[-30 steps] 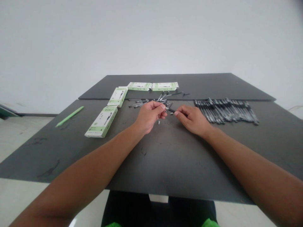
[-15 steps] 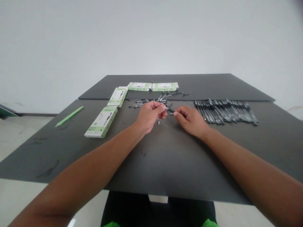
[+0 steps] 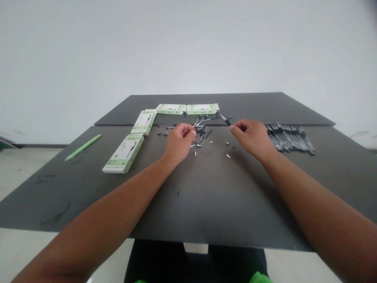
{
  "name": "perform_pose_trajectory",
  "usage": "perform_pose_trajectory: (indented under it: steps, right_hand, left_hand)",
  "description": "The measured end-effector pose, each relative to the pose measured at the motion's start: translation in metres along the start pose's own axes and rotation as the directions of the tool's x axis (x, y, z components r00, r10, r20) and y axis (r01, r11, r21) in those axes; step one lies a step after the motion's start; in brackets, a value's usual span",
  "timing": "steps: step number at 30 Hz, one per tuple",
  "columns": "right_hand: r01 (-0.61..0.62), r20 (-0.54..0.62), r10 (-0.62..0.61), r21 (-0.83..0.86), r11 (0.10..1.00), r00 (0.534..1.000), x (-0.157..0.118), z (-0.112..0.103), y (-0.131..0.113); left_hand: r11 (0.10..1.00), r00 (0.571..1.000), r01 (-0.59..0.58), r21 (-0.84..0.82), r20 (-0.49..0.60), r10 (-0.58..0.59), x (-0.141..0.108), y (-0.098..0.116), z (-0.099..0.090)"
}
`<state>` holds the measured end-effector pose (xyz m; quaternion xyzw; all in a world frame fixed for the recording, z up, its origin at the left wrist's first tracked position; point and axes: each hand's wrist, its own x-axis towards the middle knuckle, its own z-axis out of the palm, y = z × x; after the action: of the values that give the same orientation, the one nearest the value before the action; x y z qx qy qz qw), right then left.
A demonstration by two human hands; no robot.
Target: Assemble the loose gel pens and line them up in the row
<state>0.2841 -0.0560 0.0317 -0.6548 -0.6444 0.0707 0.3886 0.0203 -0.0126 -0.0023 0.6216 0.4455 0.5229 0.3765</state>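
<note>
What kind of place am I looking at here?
Probably a plain workroom for putting pens together or packing them. A bare dark table carries a row of black pens, a scatter of loose pen parts and green-and-white boxes. The right hand holds a pen.

Looks like a bare packing or assembly room: plain white wall [image 3: 188, 43], pale tiled floor [image 3: 20, 165], dark worktop [image 3: 206, 196] carrying green-white boxes [image 3: 123, 153], loose pen parts [image 3: 203, 131] at centre, a row of finished pens [image 3: 290, 137] far right.
</note>
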Motion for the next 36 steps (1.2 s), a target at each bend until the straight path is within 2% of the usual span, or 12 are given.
perform_pose_trajectory:
  steps: [3,8,20,36]
  right_hand:
    - [-0.142,-0.013,0.142,-0.168,0.975,0.990,0.011,-0.012,0.014]
    - [-0.189,-0.004,0.200,-0.343,0.920,0.980,0.017,-0.018,0.029]
    - [-0.043,0.134,0.136,-0.538,0.842,0.982,0.015,0.004,0.041]
    - [-0.067,0.167,0.211,-0.609,0.790,0.963,0.015,0.005,0.036]
  left_hand:
    - [0.990,0.996,-0.085,0.114,0.016,0.084,-0.001,-0.001,-0.001]
    - [0.973,0.990,-0.143,0.183,0.037,0.138,-0.006,0.005,-0.001]
    - [0.969,0.987,-0.149,0.195,0.081,0.136,-0.007,0.005,0.000]
    - [0.968,0.988,-0.142,0.209,0.095,0.124,-0.009,0.006,0.002]
